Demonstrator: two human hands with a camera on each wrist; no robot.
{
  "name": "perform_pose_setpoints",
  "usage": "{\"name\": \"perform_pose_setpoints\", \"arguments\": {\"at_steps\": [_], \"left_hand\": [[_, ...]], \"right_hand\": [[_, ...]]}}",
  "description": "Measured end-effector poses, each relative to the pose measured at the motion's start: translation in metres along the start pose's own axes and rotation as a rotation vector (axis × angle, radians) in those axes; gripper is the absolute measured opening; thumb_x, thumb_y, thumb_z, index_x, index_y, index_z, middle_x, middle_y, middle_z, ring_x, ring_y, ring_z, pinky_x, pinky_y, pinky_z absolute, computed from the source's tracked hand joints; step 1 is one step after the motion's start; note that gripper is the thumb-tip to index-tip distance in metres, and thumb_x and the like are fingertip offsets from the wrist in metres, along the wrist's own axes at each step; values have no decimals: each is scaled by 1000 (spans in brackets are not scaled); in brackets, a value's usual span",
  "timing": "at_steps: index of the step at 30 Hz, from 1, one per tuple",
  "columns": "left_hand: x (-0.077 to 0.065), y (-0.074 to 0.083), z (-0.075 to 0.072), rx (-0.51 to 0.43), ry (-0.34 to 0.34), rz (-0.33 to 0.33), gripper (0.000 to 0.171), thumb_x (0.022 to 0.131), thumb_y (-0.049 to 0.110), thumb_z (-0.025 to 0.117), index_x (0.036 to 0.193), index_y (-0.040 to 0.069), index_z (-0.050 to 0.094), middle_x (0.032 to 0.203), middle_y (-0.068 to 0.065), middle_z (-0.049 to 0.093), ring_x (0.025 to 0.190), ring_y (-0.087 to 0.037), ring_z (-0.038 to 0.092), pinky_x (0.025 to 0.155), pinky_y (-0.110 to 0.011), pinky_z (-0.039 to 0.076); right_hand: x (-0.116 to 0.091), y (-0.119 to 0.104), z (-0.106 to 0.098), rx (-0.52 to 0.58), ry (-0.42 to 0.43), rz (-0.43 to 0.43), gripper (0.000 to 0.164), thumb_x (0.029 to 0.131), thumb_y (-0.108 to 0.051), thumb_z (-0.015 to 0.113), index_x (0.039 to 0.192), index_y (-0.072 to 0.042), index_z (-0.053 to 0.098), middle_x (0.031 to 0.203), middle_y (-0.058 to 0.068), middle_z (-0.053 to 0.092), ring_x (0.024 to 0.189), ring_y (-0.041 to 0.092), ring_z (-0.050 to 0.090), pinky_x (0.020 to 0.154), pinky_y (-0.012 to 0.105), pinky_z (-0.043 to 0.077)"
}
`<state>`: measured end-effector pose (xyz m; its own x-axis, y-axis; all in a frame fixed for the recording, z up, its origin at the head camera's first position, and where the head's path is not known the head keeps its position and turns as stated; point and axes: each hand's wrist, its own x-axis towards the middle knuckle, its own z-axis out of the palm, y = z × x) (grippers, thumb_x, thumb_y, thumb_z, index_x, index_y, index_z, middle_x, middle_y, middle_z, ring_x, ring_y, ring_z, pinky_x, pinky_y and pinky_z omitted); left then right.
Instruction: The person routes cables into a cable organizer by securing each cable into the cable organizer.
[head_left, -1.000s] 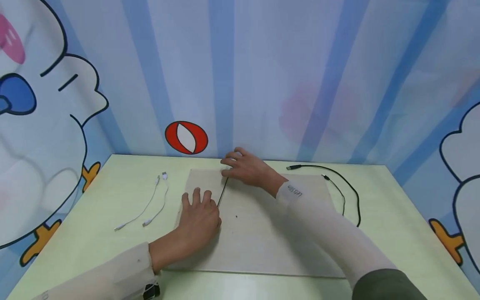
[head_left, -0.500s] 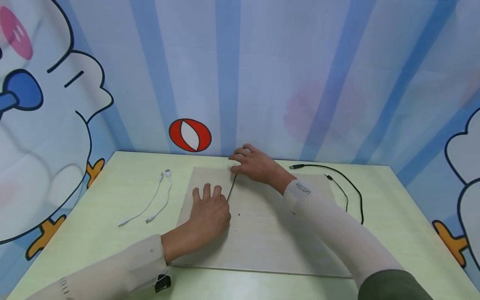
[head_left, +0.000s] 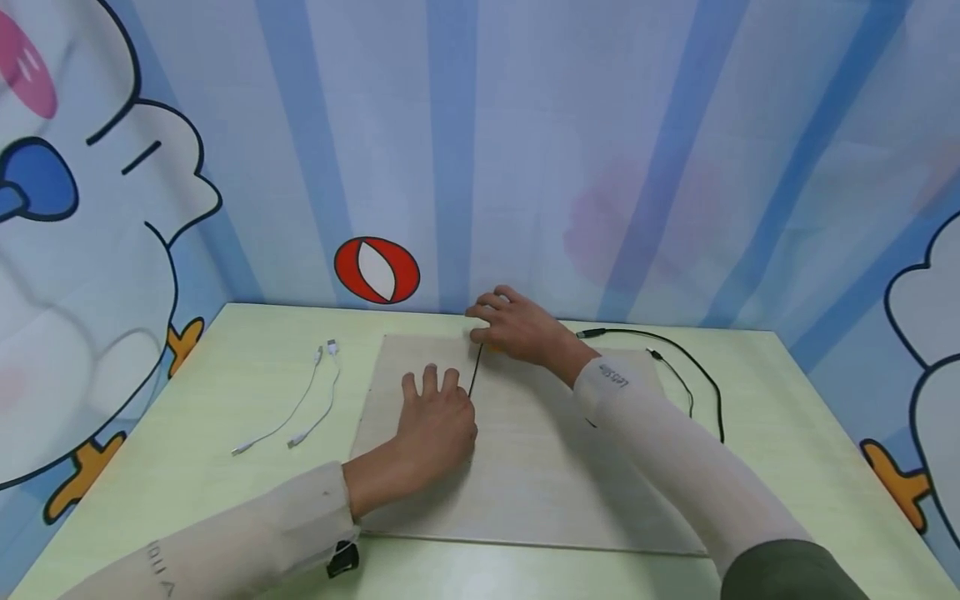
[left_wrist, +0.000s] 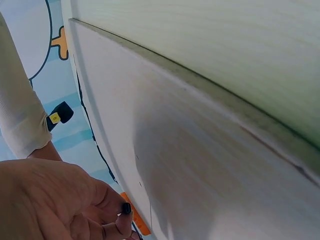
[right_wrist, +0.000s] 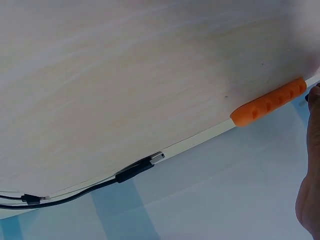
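Left hand [head_left: 437, 427] in a pinch on thin black cord [head_left: 476, 372], right hand [head_left: 519, 330] of indeterminate grip at far visible end, beside orange ribbed strip [right_wrist: 270, 103] along far edge of board [head_left: 547, 500]; apparent step: cord alignment; likely next: press cord against strip under tension.

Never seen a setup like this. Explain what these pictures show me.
There's no robot here: these are a person's bare left hand and right hand. The wide picture comes from a camera on the head; the two close ones come from a camera on each wrist.

On the pale table lies a flat board, with two white cables to its left and two black cables around its far right corner.

The left hand seems to pinch a thin dark cord running toward the right hand, whose own grip is hard to see. Near it, an orange piece shows.
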<state>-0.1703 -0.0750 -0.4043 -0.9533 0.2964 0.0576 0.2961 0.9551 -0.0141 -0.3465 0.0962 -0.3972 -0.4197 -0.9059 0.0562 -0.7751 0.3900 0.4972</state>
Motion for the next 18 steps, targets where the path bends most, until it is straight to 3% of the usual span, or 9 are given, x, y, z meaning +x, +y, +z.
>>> {"name": "perform_pose_setpoints", "arguments": {"at_steps": [7,18], "left_hand": [[6,7,0,-5,-28,9,36,105,29,78,114,-6,80,137,-22,64,149,-50,49,116,-70,38],[10,17,3,-8,-3,1,29,106,24,73,111,-4,78,131,-19,62,142,-46,52,113,-67,40]], "right_hand": [[-5,4,2,-13,-18,6,30,106,-16,81,132,-27,75,161,4,65,150,30,58,127,52,45],[-10,6,5,-35,30,-3,26,105,-15,81,127,-29,77,157,4,67,147,29,60,127,52,46]]}}
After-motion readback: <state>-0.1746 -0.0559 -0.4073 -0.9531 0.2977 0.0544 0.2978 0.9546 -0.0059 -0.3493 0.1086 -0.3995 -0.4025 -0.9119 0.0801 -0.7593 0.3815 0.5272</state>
